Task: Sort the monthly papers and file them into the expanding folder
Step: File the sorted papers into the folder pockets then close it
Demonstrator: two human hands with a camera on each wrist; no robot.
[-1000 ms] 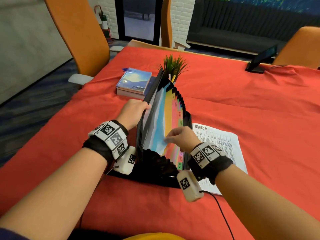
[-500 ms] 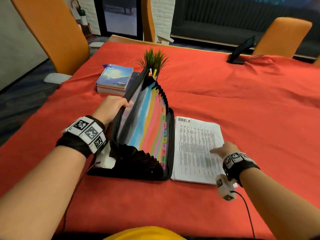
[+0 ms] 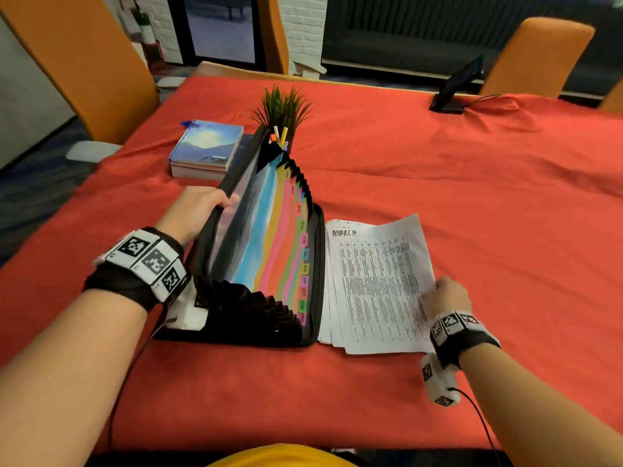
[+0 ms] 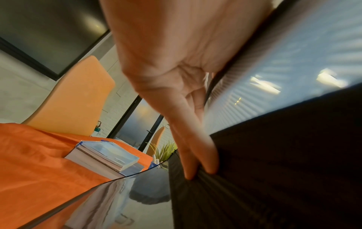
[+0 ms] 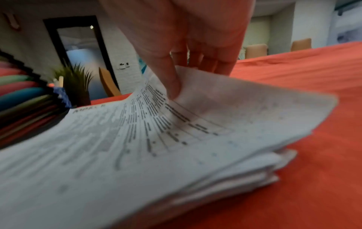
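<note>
Looks like plenty left: the paper stack [image 3: 374,291] sits just right of the expanding folder [image 3: 269,264], right hand [image 3: 445,296] pinching up the top MARCH sheet [image 5: 195,117], left hand [image 3: 199,205] curled round the raised front cover holding the pockets open

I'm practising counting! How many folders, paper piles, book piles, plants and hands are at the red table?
Expanding folder: 1
Paper pile: 1
Book pile: 1
Plant: 1
Hands: 2 (left hand, right hand)
Total: 6
</note>
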